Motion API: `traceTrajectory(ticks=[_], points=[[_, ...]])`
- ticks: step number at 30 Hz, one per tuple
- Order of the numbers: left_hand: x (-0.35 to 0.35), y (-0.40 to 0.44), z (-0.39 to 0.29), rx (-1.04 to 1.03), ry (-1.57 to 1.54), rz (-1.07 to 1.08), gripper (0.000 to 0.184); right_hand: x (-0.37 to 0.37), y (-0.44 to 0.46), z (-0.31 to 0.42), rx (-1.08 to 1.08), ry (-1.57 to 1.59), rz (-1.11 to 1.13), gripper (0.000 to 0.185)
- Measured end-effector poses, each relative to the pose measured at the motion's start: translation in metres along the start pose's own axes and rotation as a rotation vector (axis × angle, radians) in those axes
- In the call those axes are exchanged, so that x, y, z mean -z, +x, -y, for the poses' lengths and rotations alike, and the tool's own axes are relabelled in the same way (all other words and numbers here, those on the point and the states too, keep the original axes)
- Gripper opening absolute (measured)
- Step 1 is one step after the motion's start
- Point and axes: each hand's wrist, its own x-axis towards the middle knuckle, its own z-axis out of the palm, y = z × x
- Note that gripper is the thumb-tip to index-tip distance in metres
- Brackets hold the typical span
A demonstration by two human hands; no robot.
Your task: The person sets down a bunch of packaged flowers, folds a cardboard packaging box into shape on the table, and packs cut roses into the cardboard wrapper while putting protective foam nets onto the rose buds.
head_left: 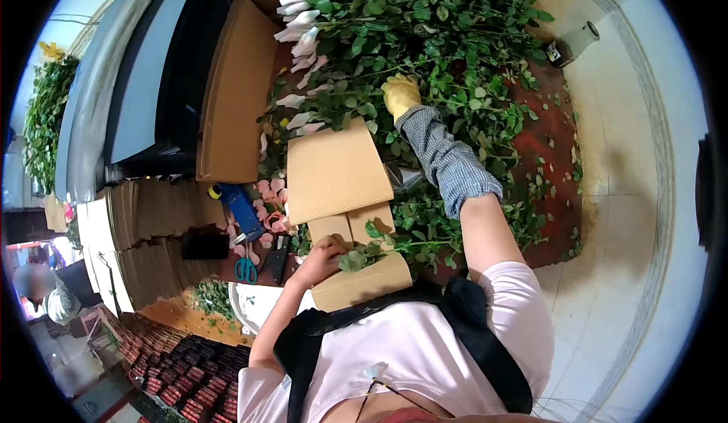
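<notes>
My left hand [324,260], bare, rests on the corrugated cardboard wrap [360,283] with its fingers curled; whatever lies in them is hidden. Leaves of a stem [359,257] lie just beside it. A flat brown cardboard sheet [340,171] covers the middle of the wrap. Farther out, my right hand [400,95], in a yellow glove, is closed on leafy stems in the big heap of green foliage [432,36]. Flower heads in white sleeves [303,36] line the left side of that heap.
Left of the cardboard lie teal scissors [245,269], a black-handled tool [280,260], a blue tool [241,212] and pink petals [265,195]. Cardboard stacks [152,218] and upright sheets [239,89] stand at left. A glass container [574,44] is at upper right.
</notes>
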Motion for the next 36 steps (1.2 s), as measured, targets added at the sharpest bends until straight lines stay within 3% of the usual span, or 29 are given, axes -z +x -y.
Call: traceTrajectory(ticks=[1,3,5,7,10,12,13,15,16,18,19,22,23,24,25,27,28,29,30,32,35,36], points=[[0.000,0.000,0.002,0.010,0.005,0.004,0.021,0.044,0.001,0.010,-0.023,0.045,0.080,0.022],[-0.004,-0.002,0.003,0.032,-0.036,-0.003,0.021,0.079,-0.028,0.013,0.036,0.310,-0.544,0.022],[-0.006,-0.004,0.009,0.007,-0.086,-0.065,0.025,0.132,-0.063,0.000,0.231,0.345,-0.606,0.025],[-0.010,-0.005,0.011,0.135,-0.265,-0.084,0.030,0.180,-0.122,-0.016,0.297,0.503,-0.320,0.026],[-0.012,-0.003,0.024,0.047,-0.310,-0.054,0.025,0.195,-0.217,-0.038,0.253,0.750,0.037,0.035],[-0.014,-0.007,0.037,0.015,-0.196,-0.023,0.022,0.158,-0.269,-0.038,0.327,0.718,0.037,0.036],[-0.021,-0.011,0.053,0.262,-0.273,0.063,0.020,0.134,-0.296,-0.032,0.233,0.672,0.130,0.035],[0.000,-0.005,0.012,0.192,-0.077,0.136,0.025,0.091,-0.336,-0.025,0.052,0.493,0.363,0.033],[0.004,-0.002,0.003,0.186,-0.070,0.139,0.025,0.066,-0.354,-0.025,-0.004,0.388,0.349,0.031],[0.010,-0.002,-0.012,-0.143,0.485,0.117,0.039,0.056,-0.370,-0.017,-0.060,0.295,0.334,0.030],[0.013,-0.002,-0.024,-0.143,0.491,0.124,0.039,0.072,-0.369,-0.007,-0.111,0.256,0.325,0.029],[0.014,0.003,-0.044,-0.243,0.765,-0.231,0.058,0.043,-0.389,-0.003,-0.117,0.397,0.142,0.030],[0.012,0.002,-0.034,-0.250,0.764,-0.225,0.058,0.015,-0.399,-0.006,-0.109,0.495,0.093,0.032],[0.009,-0.001,-0.017,-0.189,0.559,-0.080,0.057,0.004,-0.401,-0.012,-0.200,0.569,0.305,0.027],[0.009,0.002,-0.013,-0.126,0.352,0.053,0.056,0.026,-0.388,-0.022,-0.199,0.562,0.303,0.027],[0.011,-0.003,-0.008,-0.063,0.305,0.089,0.048,0.066,-0.361,-0.044,-0.140,0.698,0.700,0.037],[0.010,-0.003,-0.005,-0.034,0.215,0.063,0.044,0.062,-0.346,-0.062,-0.112,0.681,0.823,0.056],[0.007,0.000,-0.002,-0.010,0.120,0.028,0.040,0.111,-0.310,-0.063,-0.066,0.636,0.909,0.055],[0.004,-0.002,0.001,-0.074,0.056,-0.017,0.037,0.111,-0.299,-0.070,-0.074,0.646,0.624,0.050],[0.001,-0.001,-0.003,-0.103,0.070,-0.057,0.036,0.125,-0.241,-0.064,-0.084,0.618,0.265,0.046],[0.004,0.002,-0.011,-0.133,0.267,-0.082,0.032,0.104,-0.142,-0.048,-0.041,1.008,-0.003,0.041],[0.004,0.003,-0.010,-0.129,0.260,-0.090,0.033,0.097,-0.110,-0.048,-0.006,0.776,-0.054,0.035]])
